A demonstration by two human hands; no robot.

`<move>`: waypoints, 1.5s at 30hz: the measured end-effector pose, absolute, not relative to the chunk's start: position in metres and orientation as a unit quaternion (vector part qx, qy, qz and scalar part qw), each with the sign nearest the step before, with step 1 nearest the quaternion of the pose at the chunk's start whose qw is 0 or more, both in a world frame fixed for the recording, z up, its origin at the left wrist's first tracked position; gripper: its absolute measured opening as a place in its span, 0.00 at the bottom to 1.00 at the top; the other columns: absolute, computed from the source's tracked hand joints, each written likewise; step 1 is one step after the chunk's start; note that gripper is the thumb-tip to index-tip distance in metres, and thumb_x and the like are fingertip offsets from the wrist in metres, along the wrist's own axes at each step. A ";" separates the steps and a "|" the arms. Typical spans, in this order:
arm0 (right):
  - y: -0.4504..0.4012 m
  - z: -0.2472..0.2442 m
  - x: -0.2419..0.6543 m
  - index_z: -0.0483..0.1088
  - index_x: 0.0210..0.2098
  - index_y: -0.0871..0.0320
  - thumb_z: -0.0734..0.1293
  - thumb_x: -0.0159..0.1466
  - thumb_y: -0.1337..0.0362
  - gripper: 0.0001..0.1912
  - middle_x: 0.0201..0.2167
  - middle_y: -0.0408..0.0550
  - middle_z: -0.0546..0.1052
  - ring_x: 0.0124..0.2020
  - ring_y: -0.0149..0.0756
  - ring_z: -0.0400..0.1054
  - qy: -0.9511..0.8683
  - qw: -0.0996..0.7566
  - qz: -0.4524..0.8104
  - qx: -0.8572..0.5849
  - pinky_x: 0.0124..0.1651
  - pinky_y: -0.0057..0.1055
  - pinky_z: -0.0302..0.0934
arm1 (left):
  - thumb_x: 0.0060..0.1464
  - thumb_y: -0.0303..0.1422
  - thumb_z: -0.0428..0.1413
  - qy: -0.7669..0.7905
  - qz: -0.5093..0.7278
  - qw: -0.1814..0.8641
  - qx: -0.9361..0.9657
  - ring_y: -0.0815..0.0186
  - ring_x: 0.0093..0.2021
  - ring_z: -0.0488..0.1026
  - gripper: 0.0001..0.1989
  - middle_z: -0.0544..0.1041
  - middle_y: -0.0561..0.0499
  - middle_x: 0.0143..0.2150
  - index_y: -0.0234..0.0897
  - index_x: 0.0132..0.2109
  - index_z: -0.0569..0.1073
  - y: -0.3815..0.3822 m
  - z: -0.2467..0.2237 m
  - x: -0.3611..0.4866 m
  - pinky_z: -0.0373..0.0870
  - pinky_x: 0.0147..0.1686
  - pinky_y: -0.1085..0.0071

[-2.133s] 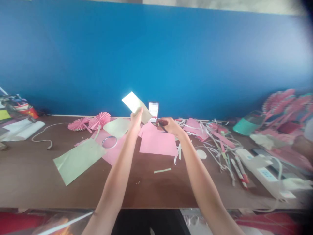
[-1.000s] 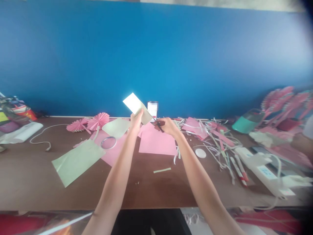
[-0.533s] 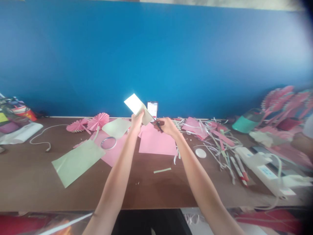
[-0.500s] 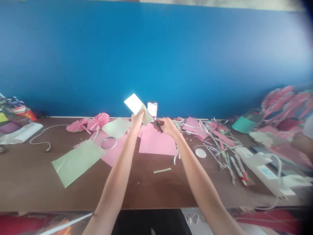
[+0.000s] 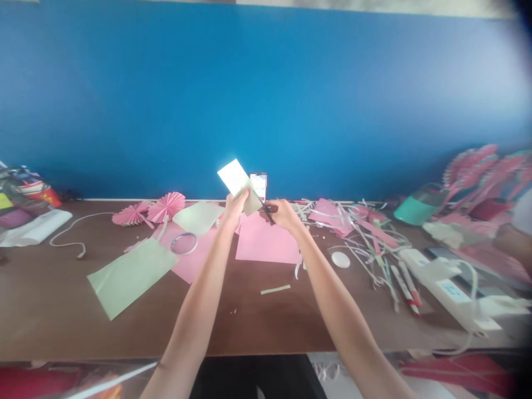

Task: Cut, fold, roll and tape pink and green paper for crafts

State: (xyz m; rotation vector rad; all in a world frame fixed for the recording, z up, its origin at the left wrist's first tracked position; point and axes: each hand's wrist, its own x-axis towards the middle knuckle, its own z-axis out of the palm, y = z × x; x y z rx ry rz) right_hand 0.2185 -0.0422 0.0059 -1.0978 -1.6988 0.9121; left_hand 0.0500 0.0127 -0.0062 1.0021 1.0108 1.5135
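My left hand (image 5: 236,206) grips a pale green paper (image 5: 233,176), raised and tilted above the table, its upper part shining bright. Dark scissors (image 5: 269,213) are in my right hand (image 5: 284,214), with their blades at the paper's right edge. Under my hands lies a pink sheet (image 5: 266,241). Behind the paper a phone (image 5: 259,185) stands upright with its screen lit. A narrow green strip (image 5: 275,290) rests on the table nearer to me.
Left are a green sheet (image 5: 131,277), a tape roll (image 5: 184,244), pink paper fans (image 5: 166,207) and a cable. Right are paper scraps (image 5: 332,216), a white disc (image 5: 341,260), markers (image 5: 405,288) and a power strip (image 5: 451,289). Another person's arm shows at the right edge.
The pale green paper and my left hand have moved slightly right, toward the scissors. My right hand has hardly moved.
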 end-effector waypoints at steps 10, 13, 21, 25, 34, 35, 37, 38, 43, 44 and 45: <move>-0.049 0.010 0.213 0.76 0.37 0.63 0.72 0.54 0.57 0.17 0.21 0.45 0.75 0.18 0.27 0.63 -0.696 0.441 0.358 -0.439 0.21 0.24 0.59 | 0.44 0.46 0.66 0.400 0.640 0.506 0.416 0.54 0.43 0.77 0.25 0.79 0.39 0.45 0.32 0.45 0.76 0.013 -0.003 0.049 0.74 0.42 0.61; -0.048 0.010 0.213 0.76 0.37 0.63 0.73 0.53 0.57 0.17 0.23 0.46 0.76 0.19 0.28 0.64 -0.691 0.439 0.359 -0.447 0.22 0.24 0.59 | 0.44 0.46 0.66 0.417 0.645 0.497 0.404 0.54 0.42 0.77 0.25 0.79 0.40 0.43 0.32 0.44 0.76 0.013 -0.002 0.047 0.74 0.42 0.61; -0.051 0.014 0.214 0.76 0.36 0.63 0.72 0.55 0.58 0.15 0.19 0.46 0.74 0.17 0.29 0.65 -0.702 0.429 0.357 -0.443 0.22 0.25 0.60 | 0.44 0.46 0.65 0.399 0.646 0.495 0.423 0.53 0.44 0.77 0.24 0.79 0.40 0.44 0.34 0.44 0.76 0.011 0.000 0.047 0.74 0.42 0.60; -0.052 0.013 0.214 0.77 0.36 0.63 0.71 0.56 0.59 0.14 0.19 0.46 0.74 0.16 0.29 0.65 -0.703 0.432 0.353 -0.442 0.21 0.25 0.60 | 0.44 0.45 0.66 0.418 0.642 0.498 0.406 0.54 0.42 0.78 0.24 0.78 0.41 0.42 0.34 0.45 0.75 0.012 -0.001 0.048 0.74 0.42 0.59; -0.053 0.014 0.214 0.77 0.36 0.63 0.71 0.55 0.60 0.13 0.20 0.46 0.74 0.17 0.29 0.65 -0.702 0.429 0.353 -0.446 0.20 0.26 0.60 | 0.43 0.49 0.65 0.407 0.642 0.500 0.416 0.56 0.41 0.78 0.27 0.78 0.41 0.46 0.35 0.46 0.75 0.009 0.000 0.043 0.75 0.39 0.61; -0.053 0.013 0.213 0.77 0.36 0.63 0.71 0.55 0.60 0.13 0.20 0.45 0.74 0.17 0.28 0.65 -0.703 0.431 0.351 -0.444 0.21 0.25 0.60 | 0.42 0.48 0.66 0.403 0.644 0.499 0.417 0.56 0.41 0.78 0.27 0.79 0.40 0.46 0.34 0.45 0.76 0.009 0.001 0.044 0.75 0.39 0.62; -0.053 0.013 0.212 0.77 0.36 0.63 0.71 0.55 0.60 0.13 0.19 0.45 0.74 0.17 0.28 0.64 -0.701 0.436 0.348 -0.445 0.21 0.25 0.60 | 0.42 0.46 0.67 0.390 0.651 0.501 0.415 0.56 0.42 0.78 0.26 0.79 0.40 0.46 0.33 0.45 0.76 0.008 0.001 0.046 0.75 0.40 0.63; -0.053 0.013 0.212 0.77 0.37 0.63 0.71 0.55 0.60 0.14 0.19 0.45 0.74 0.17 0.28 0.64 -0.697 0.440 0.349 -0.446 0.21 0.25 0.60 | 0.42 0.45 0.67 0.383 0.654 0.504 0.415 0.56 0.42 0.78 0.25 0.79 0.40 0.46 0.33 0.44 0.77 0.007 0.001 0.047 0.75 0.40 0.63; -0.050 0.012 0.213 0.77 0.37 0.65 0.72 0.53 0.59 0.16 0.19 0.46 0.74 0.17 0.29 0.64 -0.676 0.455 0.368 -0.447 0.20 0.25 0.60 | 0.42 0.43 0.67 0.368 0.637 0.528 0.424 0.55 0.42 0.78 0.26 0.79 0.39 0.46 0.32 0.46 0.77 0.005 0.001 0.051 0.75 0.42 0.61; -0.049 0.012 0.214 0.77 0.37 0.65 0.72 0.53 0.59 0.16 0.18 0.46 0.74 0.16 0.29 0.64 -0.675 0.456 0.370 -0.446 0.20 0.25 0.59 | 0.42 0.43 0.68 0.371 0.634 0.531 0.422 0.55 0.42 0.78 0.26 0.79 0.39 0.46 0.32 0.46 0.76 0.005 0.002 0.051 0.74 0.42 0.60; -0.048 0.011 0.214 0.77 0.37 0.65 0.72 0.52 0.59 0.17 0.18 0.46 0.73 0.16 0.29 0.64 -0.675 0.457 0.370 -0.446 0.19 0.25 0.59 | 0.42 0.43 0.68 0.374 0.632 0.533 0.419 0.55 0.42 0.78 0.26 0.79 0.39 0.46 0.32 0.46 0.76 0.004 0.002 0.051 0.74 0.43 0.60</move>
